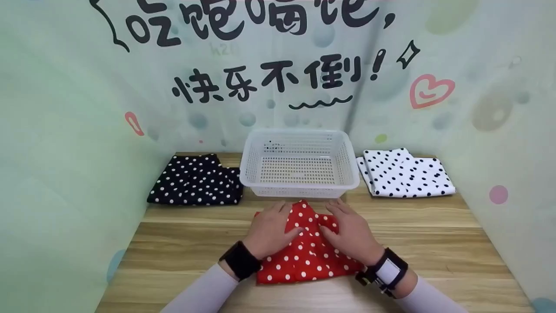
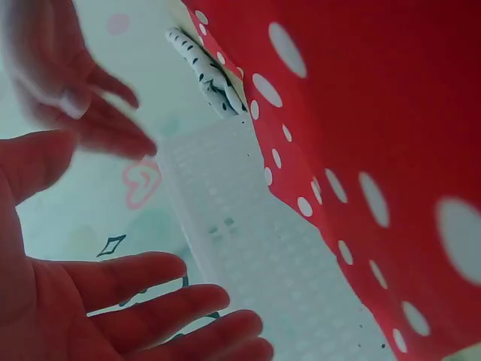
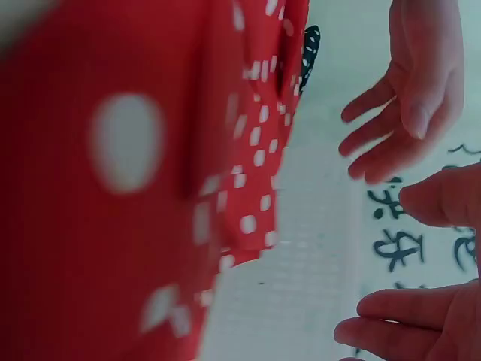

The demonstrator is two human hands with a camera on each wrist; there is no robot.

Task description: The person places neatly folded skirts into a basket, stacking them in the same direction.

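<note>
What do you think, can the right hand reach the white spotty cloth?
Probably yes: the right hand seems to grip nothing, and in the head view only wooden table shows between it and the white cloth, with the basket off to one side.

A folded red polka-dot cloth (image 1: 306, 257) lay before a rectangular white plastic basket (image 1: 299, 191) on a wood-grain tabletop (image 1: 186, 243), a folded black polka-dot cloth (image 1: 195, 182) to the basket's left, a folded white polka-dot cloth (image 1: 404, 177) to its right.
</note>
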